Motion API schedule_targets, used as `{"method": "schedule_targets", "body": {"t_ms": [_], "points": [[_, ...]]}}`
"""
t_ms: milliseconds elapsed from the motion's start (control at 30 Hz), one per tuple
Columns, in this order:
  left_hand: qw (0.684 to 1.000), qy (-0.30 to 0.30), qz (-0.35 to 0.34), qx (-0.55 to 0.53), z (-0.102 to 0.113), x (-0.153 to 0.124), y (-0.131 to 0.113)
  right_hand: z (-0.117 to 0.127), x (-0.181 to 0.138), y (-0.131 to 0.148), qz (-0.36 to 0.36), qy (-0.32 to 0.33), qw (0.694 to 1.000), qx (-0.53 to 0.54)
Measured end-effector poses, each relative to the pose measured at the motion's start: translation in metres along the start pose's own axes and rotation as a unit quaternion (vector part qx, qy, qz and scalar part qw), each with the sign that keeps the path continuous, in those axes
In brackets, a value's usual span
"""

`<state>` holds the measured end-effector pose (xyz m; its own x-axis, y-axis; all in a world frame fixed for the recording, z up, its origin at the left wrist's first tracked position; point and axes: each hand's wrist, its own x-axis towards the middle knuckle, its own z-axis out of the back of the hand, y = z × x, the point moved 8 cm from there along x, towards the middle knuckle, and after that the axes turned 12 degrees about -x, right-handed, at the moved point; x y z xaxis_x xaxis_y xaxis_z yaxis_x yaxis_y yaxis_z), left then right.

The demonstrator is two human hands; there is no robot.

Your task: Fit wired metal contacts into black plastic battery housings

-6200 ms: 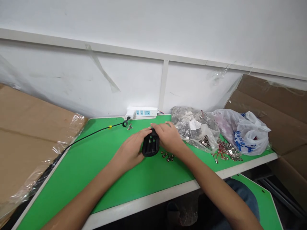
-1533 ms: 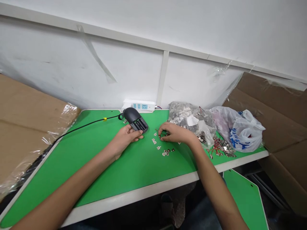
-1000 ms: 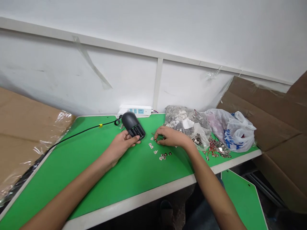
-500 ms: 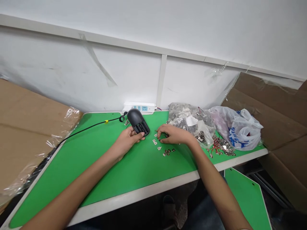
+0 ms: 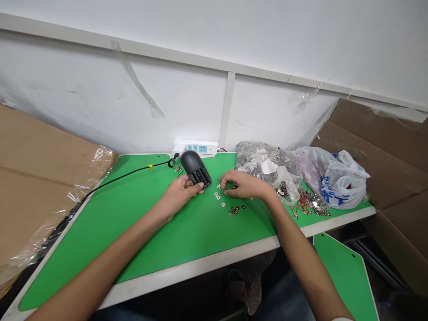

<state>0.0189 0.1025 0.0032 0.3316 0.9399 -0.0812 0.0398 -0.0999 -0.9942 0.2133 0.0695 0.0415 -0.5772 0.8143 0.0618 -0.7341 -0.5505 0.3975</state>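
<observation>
My left hand (image 5: 180,194) grips the near end of a black oval battery case (image 5: 197,168), tilted up off the green table (image 5: 133,223) with its slotted inside facing me. To its right, my right hand (image 5: 241,184) rests on the table with fingers pinched on a small metal contact piece among several loose ones (image 5: 230,206) scattered beside it. What exactly sits between the fingertips is too small to make out clearly.
A white power strip (image 5: 197,147) lies against the wall, with a black cable (image 5: 123,178) running left. A clear bag of metal parts (image 5: 264,167), a white plastic bag (image 5: 334,178) and loose red-wired contacts (image 5: 309,204) sit at the right. Cardboard flanks both sides.
Since six seconds ago the hands have parted: the left lifted the case up and left, the right went down to the loose contacts. Over the last second, little moves but the camera.
</observation>
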Motion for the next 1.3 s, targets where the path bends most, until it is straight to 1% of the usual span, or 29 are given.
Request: {"method": "schedule_targets", "body": {"t_ms": [133,267,433,533,633,800,900,1033,1167,1300], "points": [[1.0,0.0,0.002,-0.003,-0.001,0.0,0.0,-0.005,0.0,-0.004,-0.005,0.016,1.0,-0.008],[1.0,0.005,0.0,-0.005,-0.002,-0.001,-0.001,-0.009,0.0,-0.009,-0.026,0.02,0.999,-0.023],[1.0,0.007,0.0,0.0,-0.002,0.0,0.0,-0.004,0.001,-0.012,-0.035,-0.025,0.997,-0.057],[1.0,0.005,0.0,-0.001,-0.002,0.0,0.0,0.0,0.001,-0.015,-0.053,-0.046,0.995,-0.07],[1.0,0.005,-0.002,-0.001,-0.002,-0.001,0.0,-0.001,0.002,-0.015,-0.063,-0.039,0.995,-0.074],[1.0,0.007,-0.004,0.003,-0.003,-0.002,-0.001,-0.004,0.004,-0.012,-0.07,-0.014,0.996,-0.048],[1.0,0.007,-0.007,0.006,-0.003,-0.002,-0.001,-0.004,0.004,-0.012,-0.081,-0.013,0.996,-0.042],[1.0,0.008,-0.007,0.005,-0.003,-0.001,0.0,0.0,0.004,-0.012,-0.091,-0.026,0.994,-0.053],[1.0,0.009,-0.006,0.005,-0.004,-0.001,-0.001,0.007,0.003,-0.011,-0.1,-0.061,0.992,-0.052],[1.0,0.014,-0.004,0.005,-0.007,-0.001,-0.002,0.01,0.003,-0.01,-0.089,-0.088,0.986,-0.108]]}}
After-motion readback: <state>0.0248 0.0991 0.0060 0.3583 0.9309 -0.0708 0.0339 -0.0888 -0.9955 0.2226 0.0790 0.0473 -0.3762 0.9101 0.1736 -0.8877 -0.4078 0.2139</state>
